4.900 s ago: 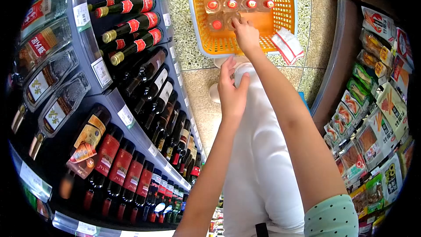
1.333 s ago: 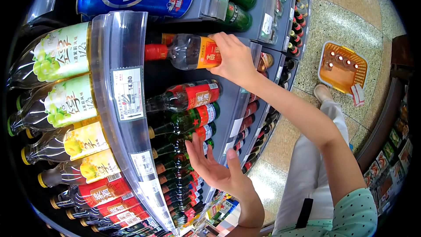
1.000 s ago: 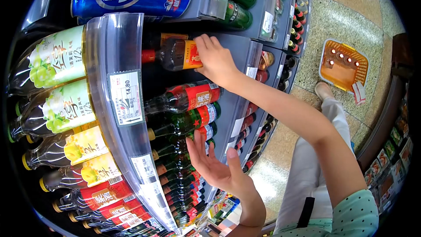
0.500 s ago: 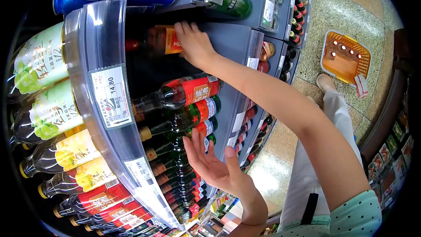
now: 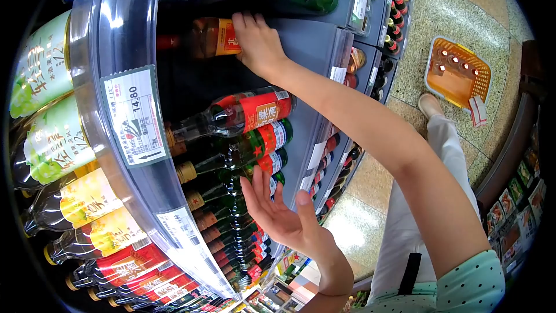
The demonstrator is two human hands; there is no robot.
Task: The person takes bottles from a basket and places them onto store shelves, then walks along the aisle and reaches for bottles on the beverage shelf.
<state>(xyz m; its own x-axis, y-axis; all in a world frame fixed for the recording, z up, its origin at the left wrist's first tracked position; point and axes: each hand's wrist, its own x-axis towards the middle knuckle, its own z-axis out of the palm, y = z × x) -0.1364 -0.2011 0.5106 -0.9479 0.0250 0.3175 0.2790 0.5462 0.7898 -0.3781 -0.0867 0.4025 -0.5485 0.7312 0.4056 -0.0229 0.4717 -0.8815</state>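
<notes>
Orange-labelled bottle (image 5: 211,37) sits deeper in the shelf bay than abt a sec ago, & the right hand (image 5: 255,43) is further in w/ it. Fingers are wrapped round its lower end, thumb's hidden, so can't tell if the base touches the shelf (image 5: 315,37). Prob held low bc the neck is back in the dark behind the clear price rail (image 5: 130,58). Left hand (image 5: 281,217) is spread, nothing in it afaict, just in front of the green bottles (image 5: 269,139); maybe for balance. Red-labelled bottle (image 5: 263,107) stands between the two hands, in line w/ the row, presumably so labels face out.

Surface is smooth grey, bare near the wrist. Room's a shop aisle: speckled floor (image 5: 501,35), basket (image 5: 453,84) down by the foot w/ capped bottles (image 5: 465,65) bunched at one end, prob for steadiness, white cloth (image 5: 478,111) over the rim, food packs (image 5: 504,202) opp.
</notes>
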